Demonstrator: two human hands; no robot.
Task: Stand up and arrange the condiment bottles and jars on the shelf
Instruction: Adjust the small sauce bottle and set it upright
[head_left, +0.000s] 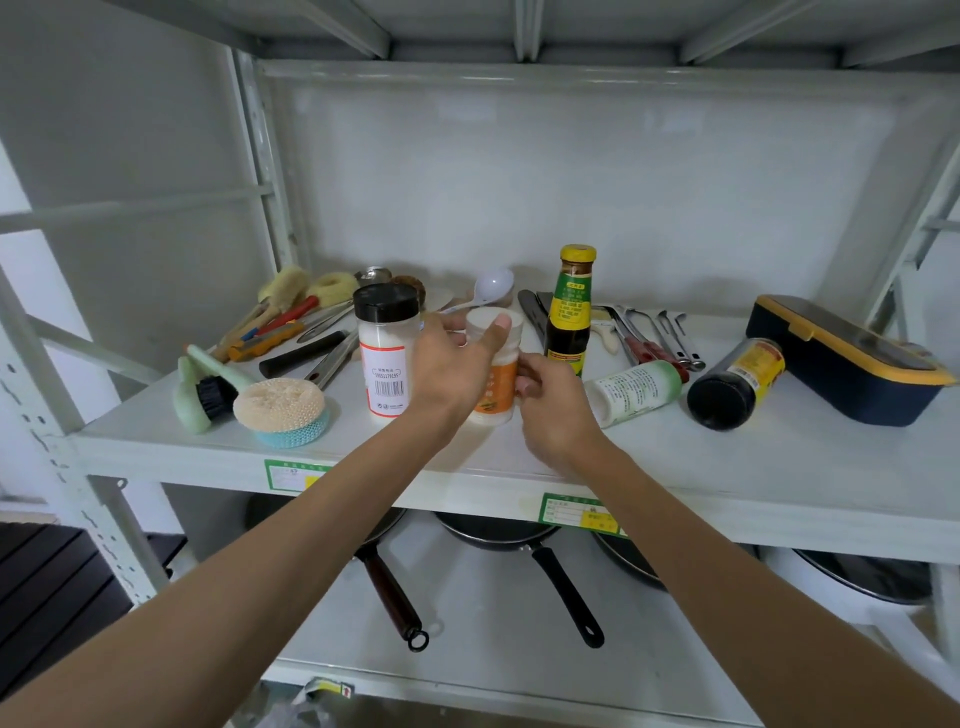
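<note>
An upright white jar with an orange label (497, 387) stands at the middle of the white shelf (727, 467). My left hand (452, 364) wraps its top and my right hand (550, 395) holds its lower right side. To its left stands a white jar with a black lid (387, 353). Behind it a dark sauce bottle with a yellow cap (570, 312) stands upright. To the right a white bottle with a green end (636, 391) and a dark jar with a yellow label (737, 384) lie on their sides.
Brushes, a green scrubber (205, 389) and a round sponge (280, 410) crowd the left of the shelf. Knives and metal utensils (654, 338) lie at the back right, next to a dark blue box with yellow trim (841, 364). Pans (498, 535) sit on the shelf below.
</note>
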